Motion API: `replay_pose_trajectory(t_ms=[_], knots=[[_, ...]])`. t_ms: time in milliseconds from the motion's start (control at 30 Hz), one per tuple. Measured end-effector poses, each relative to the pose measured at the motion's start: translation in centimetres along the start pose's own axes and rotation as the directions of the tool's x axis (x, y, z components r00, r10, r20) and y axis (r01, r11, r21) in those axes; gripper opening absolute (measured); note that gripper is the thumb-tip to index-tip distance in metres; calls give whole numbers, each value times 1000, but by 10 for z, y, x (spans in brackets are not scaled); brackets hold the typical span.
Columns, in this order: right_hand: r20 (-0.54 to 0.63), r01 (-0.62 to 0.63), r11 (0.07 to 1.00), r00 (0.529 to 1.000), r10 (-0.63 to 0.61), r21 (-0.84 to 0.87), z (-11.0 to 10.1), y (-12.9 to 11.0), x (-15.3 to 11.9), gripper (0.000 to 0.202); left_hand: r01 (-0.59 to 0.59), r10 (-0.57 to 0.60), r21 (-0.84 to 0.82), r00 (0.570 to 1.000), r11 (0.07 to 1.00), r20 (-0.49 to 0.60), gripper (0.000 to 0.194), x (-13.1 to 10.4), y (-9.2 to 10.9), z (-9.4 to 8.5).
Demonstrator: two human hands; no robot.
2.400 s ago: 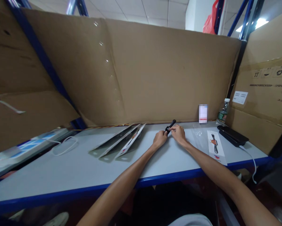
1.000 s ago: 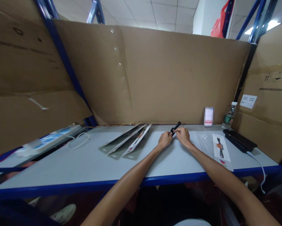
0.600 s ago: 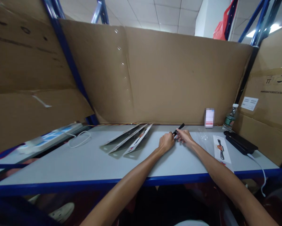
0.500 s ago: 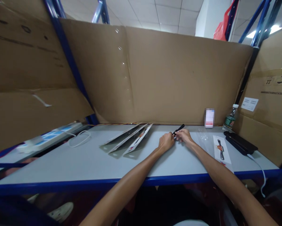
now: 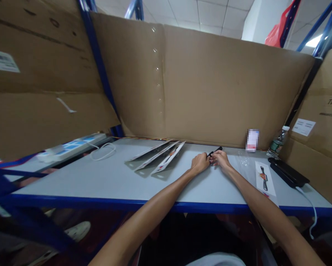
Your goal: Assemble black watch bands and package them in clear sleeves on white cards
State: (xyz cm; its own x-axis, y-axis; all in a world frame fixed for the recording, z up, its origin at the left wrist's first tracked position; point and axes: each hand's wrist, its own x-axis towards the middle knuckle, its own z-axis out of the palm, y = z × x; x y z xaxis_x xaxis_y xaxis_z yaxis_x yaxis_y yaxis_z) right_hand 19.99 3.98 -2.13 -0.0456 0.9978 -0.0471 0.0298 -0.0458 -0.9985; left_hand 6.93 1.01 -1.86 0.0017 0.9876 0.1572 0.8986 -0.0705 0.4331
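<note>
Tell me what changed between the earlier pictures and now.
The head camera swung left, so the whole bench slid right in view. The small black strap-like piece, which stuck up steeply earlier, now lies lower between the left hand and right hand. Both hands kept hold of it. The three packaging cards, single card and water bottle stayed put.

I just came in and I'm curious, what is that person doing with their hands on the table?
A person sits at a grey table and holds a small black strap-like thing with both hands. The left hand and the right hand pinch it together, just above the tabletop. To the left lie three flat packaging cards, fanned out. To the right lies another card with a black item pictured on it, next to a black device and a water bottle. Big cardboard sheets stand behind.
</note>
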Motion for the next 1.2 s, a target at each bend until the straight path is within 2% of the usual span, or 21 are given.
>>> replay_pose_trajectory(t_ms=[200, 300, 367, 467, 600, 733, 1067, 1133, 1200], knots=[[-26, -25, 1000, 999, 25, 9, -1, 3, 2, 14, -24, 24, 21, 1000, 999, 3, 37, -1, -2, 0], [-45, 11, 1000, 999, -12, -17, -1, 7, 5, 9, -36, 36, 15, 999, 999, 9, 37, 0, -3, 1], [-73, 49, 998, 996, -52, -45, 1, 10, 7, 15, -28, 28, 1, 1000, 1000, 11, 37, 2, -4, 2], [-122, 155, 975, 977, -175, -157, 2, 15, 10, 22, -5, 6, -31, 1000, 1000, 23, 36, 6, -6, 2], [-82, 303, 849, 925, -372, -433, 0, 18, 10, 20, 62, -58, -104, 997, 993, 42, 40, 11, -8, 3], [-41, 283, 811, 935, -352, -513, -2, 20, 9, 21, 92, -87, -123, 995, 988, 48, 39, 14, -10, 3], [-64, 179, 909, 974, -218, -377, -6, 12, 7, 16, 53, -53, -136, 999, 989, 4, 36, 15, -14, 2], [-89, 192, 869, 962, -259, -455, -9, 11, 7, 16, 25, -26, -129, 1000, 991, -11, 34, 14, -15, 1], [-100, 219, 775, 935, -341, -592, -10, 10, 5, 20, -4, 2, -113, 1000, 994, -19, 33, 13, -17, 1]])
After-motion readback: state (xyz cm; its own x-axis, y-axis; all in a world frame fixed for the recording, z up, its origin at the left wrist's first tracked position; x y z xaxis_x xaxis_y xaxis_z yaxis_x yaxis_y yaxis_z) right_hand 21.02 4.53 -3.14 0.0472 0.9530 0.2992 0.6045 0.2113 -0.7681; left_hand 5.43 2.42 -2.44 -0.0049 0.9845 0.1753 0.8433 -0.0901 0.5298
